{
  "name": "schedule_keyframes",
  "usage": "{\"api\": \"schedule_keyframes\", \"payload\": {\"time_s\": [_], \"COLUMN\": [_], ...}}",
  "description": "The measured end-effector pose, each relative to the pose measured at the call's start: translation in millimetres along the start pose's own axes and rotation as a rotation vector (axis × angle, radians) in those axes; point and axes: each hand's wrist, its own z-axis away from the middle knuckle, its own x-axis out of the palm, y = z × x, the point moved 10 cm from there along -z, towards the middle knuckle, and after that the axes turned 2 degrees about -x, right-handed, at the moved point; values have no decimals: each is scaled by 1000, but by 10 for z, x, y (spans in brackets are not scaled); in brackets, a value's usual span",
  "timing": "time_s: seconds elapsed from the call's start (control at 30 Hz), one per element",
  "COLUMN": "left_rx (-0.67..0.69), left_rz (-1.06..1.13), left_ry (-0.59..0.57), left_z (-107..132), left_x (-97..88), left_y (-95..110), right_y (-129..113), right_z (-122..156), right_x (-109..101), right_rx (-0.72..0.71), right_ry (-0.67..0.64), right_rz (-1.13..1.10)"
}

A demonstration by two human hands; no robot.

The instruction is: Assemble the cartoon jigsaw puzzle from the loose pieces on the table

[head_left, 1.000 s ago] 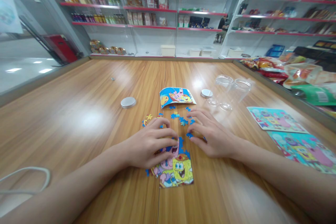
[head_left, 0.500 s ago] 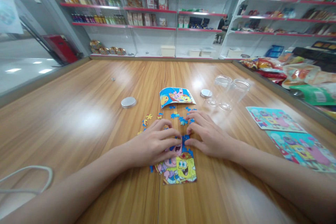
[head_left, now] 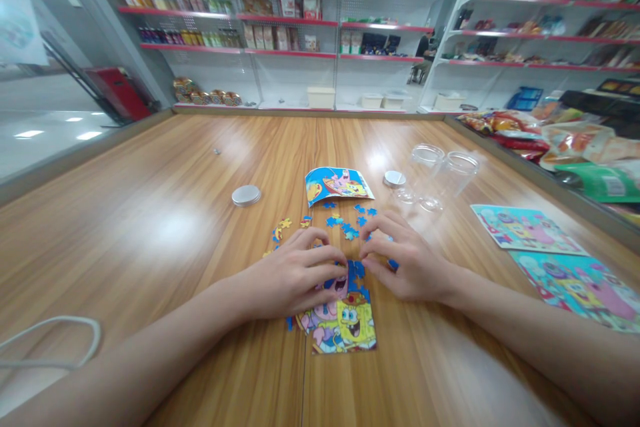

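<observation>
silver lid [head_left: 246, 195] left on table [head_left: 150, 213] | 2 clear jars [head_left: 440, 177] beside small lid [head_left: 394, 178] | 2 cartoon sheets [head_left: 550, 247] right | white cord [head_left: 50, 340] near-left | snack bags [head_left: 565, 140] along right edge | stocked shelves [head_left: 285, 20] behind

The left hand [head_left: 295, 277] hides the upper left of the puzzle [head_left: 345, 320].

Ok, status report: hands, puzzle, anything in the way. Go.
Left hand and right hand both pressing on the half-built puzzle. Loose pieces scattered just beyond the fingers. Two clear jars off right, not blocking.
</observation>
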Motion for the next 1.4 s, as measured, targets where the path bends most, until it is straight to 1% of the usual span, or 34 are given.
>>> {"api": "schedule_keyframes", "payload": {"time_s": [0.17, 0.53, 0.63, 0.77, 0.8, 0.87, 0.93, 1.0, 1.07, 1.27, 1.33, 1.4], "left_rx": [-6, -10, -13, -14, -13, -15, -23, -35, -65, -209, -256, -318], "left_rz": [9, 19, 20, 21, 22, 28, 36, 32, 1, -122, -146, -161], "left_ry": [-9, -11, -14, -26, -24, -28, -41, -44, -19, 74, 143, 262], "left_z": [8, -1, -6, -4, -2, 6, 21, 45, 77, 179, 199, 233], "left_x": [21, -3, -7, 3, 0, -3, -3, -15, -49, -131, -199, -321], "left_y": [-22, -10, -7, -9, -8, -12, -33, -81, -172, -517, -589, -658], "right_y": [-59, -57, -72, -119, -148, -201, -218, -214, -213, -200, -212, -245], "right_z": [17, 19, 12, 7, 8, 13, 17, 12, 9, 21, 31, 40], "right_x": [115, 110, 86, -42, -43, 10, 75, 88, 81, 76, 79, 33], "right_rx": [-66, -75, -82, -123, -150, -199, -211, -201, -197, -191, -209, -244], "right_ry": [-82, -82, -59, 42, 34, -31, -100, -114, -109, -110, -117, -82], "right_rz": [-12, 3, -1, -40, -49, -73, -96, -116, -122, -118, -98, -74]}}
